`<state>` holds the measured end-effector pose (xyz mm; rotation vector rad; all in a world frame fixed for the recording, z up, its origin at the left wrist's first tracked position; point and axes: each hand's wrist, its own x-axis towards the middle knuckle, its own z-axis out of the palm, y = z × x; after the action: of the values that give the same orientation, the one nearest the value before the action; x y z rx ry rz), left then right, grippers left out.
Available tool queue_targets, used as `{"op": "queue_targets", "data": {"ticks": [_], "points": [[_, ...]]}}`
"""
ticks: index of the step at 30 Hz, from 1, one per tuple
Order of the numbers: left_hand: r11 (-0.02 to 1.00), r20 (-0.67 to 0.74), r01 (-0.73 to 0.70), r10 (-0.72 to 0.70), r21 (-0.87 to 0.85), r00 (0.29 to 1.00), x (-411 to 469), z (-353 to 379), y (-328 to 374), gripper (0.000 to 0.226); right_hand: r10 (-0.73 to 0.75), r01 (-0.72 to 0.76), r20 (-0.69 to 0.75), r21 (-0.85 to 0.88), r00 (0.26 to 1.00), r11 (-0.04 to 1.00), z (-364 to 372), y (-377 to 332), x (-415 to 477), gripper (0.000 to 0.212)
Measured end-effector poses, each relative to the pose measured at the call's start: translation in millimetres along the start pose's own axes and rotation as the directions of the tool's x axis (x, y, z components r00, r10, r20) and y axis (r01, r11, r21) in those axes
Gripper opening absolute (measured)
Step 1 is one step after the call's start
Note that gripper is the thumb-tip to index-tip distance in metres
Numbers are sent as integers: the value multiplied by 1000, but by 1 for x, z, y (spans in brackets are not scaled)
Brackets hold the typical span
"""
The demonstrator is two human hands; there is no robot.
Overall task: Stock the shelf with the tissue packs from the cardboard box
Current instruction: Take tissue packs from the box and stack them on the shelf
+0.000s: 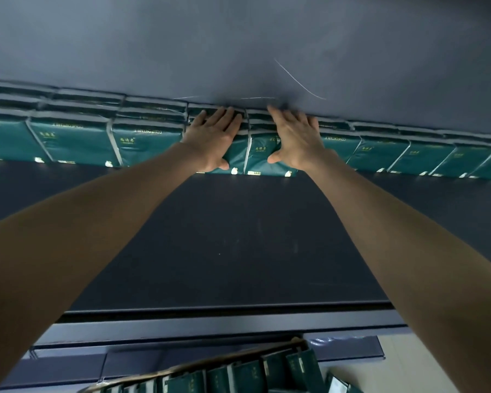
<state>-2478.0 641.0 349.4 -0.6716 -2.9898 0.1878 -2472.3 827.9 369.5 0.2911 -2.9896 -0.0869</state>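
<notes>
On shelf (224, 236): left hand (213, 137), right hand (295, 140) press tissue packs (74, 140) printed "COMFORTABLE".

Packs (77, 140) on shelf (224, 236), box (182, 371) seemingly below

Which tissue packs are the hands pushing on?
The two middle packs of the row. The left hand lies flat on one, the right hand on its neighbour; the rest are untouched.

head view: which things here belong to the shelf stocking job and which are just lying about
Part of the job:
left hand and right hand, both flat on the tissue packs
shelf
cardboard box with boxed packs inside

Just lying about:
loose pack on the floor beside the box
scratched back panel
</notes>
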Motion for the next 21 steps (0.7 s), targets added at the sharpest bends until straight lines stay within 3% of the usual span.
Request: {"op": "queue_targets", "data": {"ticks": [7, 12, 15, 21], "points": [[1000, 6, 6, -6, 10, 1000, 2, 2, 1, 103, -11, 13, 43, -52, 999, 999, 3, -1, 5, 81], [999, 88, 11, -14, 35, 996, 0, -15, 1, 110, 2, 5, 142, -43, 990, 999, -11, -6, 0, 94], [1000, 86, 10, -12, 24, 996, -9, -36, 3, 108, 4, -7, 161, 18, 987, 1000, -29, -8, -10, 96], [999, 66, 31, -28, -42, 997, -47, -84, 16, 94, -8, -23, 159, 189, 987, 982, -82, -8, -43, 73]]}}
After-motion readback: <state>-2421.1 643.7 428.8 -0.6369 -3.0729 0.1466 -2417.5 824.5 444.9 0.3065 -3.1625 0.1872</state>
